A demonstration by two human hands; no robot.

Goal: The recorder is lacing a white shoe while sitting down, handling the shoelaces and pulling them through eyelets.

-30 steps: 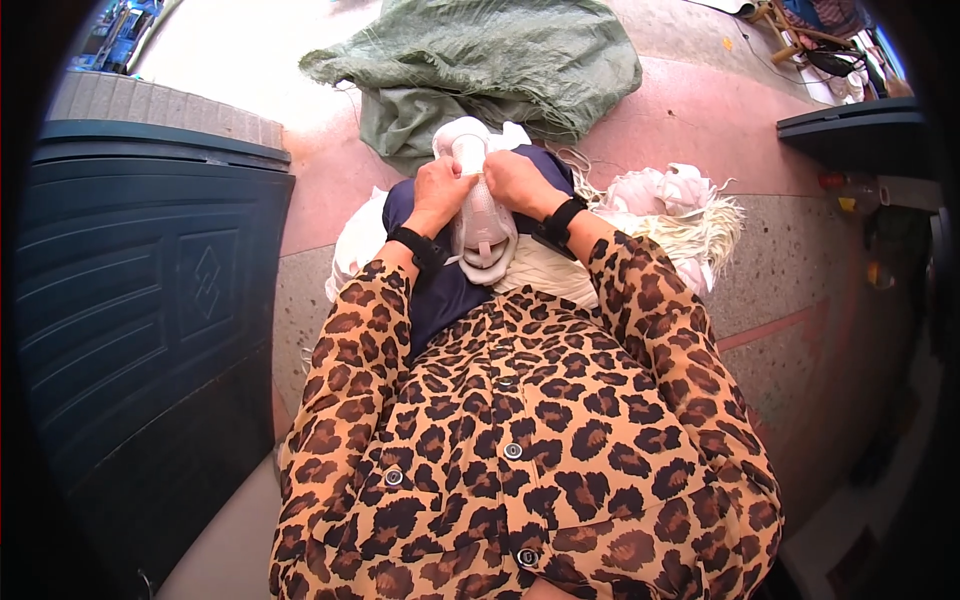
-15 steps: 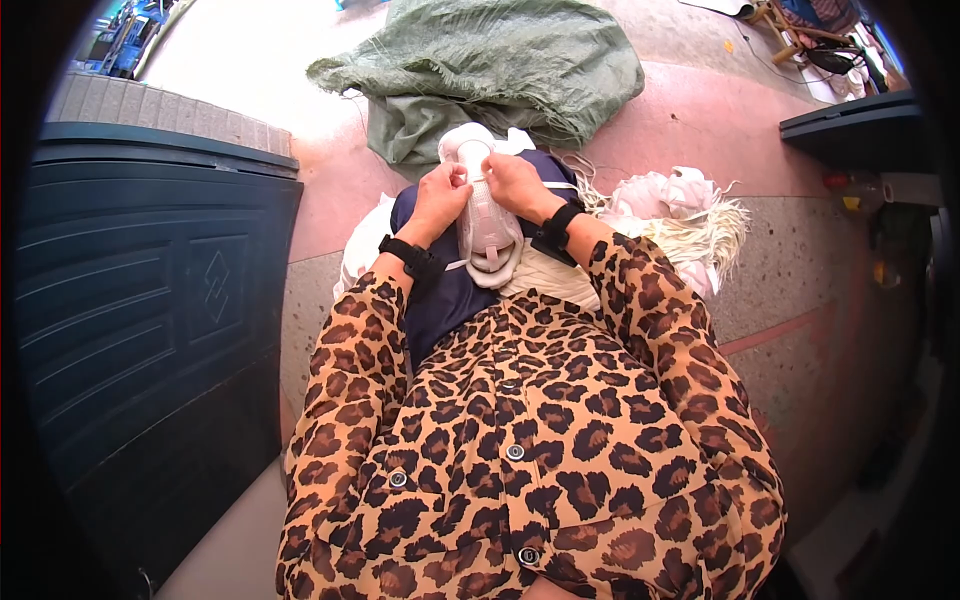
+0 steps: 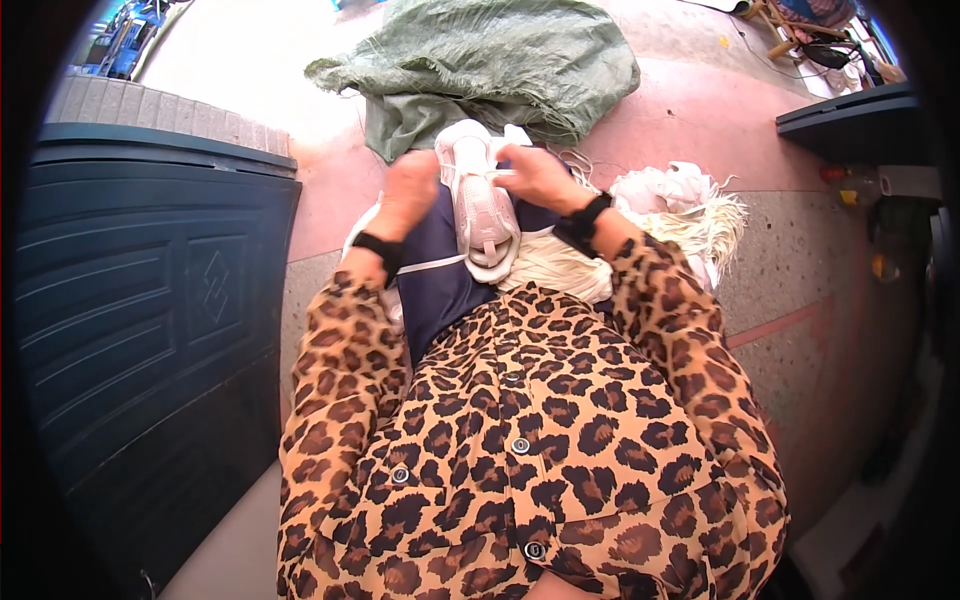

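Note:
A pale pink and white sneaker (image 3: 485, 215) lies on my lap, its heel toward me, over dark navy cloth (image 3: 435, 305). At its left side my left hand (image 3: 410, 188) is closed and blurred by motion, pulling on a white shoelace. My right hand (image 3: 542, 182) pinches the shoelace on the other side, close to the shoe's tongue. Loose lace ends stretch across the navy cloth. Beside the shoe, a bundle of cream laces (image 3: 560, 268) rests on my lap.
A crumpled green woven sack (image 3: 490, 60) lies on the floor ahead. At the right is a heap of whitish shoes (image 3: 660, 192) with more cream laces (image 3: 715, 225). A dark blue panelled door (image 3: 160, 270) stands at the left, another dark panel (image 3: 850, 125) at the right.
My hands have moved apart from over the shoe's tongue, the left one outward to the left and the right one slightly to the right, drawing the shoelace sideways.

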